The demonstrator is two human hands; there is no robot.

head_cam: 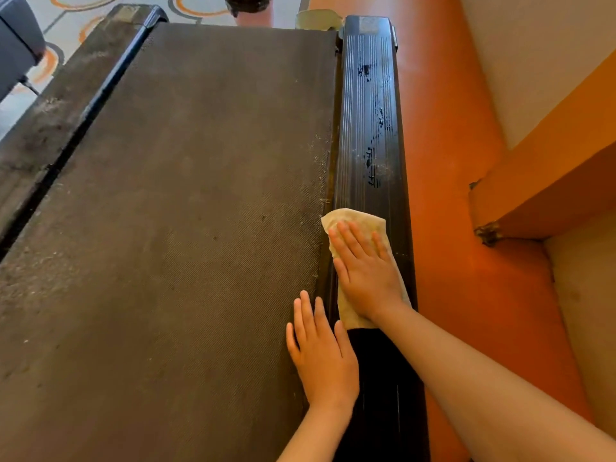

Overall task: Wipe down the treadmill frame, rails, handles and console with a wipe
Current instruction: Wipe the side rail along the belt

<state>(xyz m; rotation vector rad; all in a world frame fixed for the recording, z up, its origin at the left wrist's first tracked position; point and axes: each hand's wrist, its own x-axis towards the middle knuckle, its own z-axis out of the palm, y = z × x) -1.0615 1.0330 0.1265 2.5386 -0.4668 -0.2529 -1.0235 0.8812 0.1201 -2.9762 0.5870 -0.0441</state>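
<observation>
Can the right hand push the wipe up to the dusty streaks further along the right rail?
Probably yes. The right hand lies flat on the wipe, and the right rail is bare up to the dusty streaks. The left hand rests behind it, clear.

Belt (pixel 186 228) matt, rough woven, dusty; side rail (pixel 370 128) glossy ribbed black plastic; wipe (pixel 353 218) soft cloth.

Ahead of our right hand (pixel 365 271) the side rail (pixel 370 128) runs bare to its far end. The belt (pixel 183 228) lies open on the left; an orange ledge (pixel 533 188) juts in on the right.
</observation>
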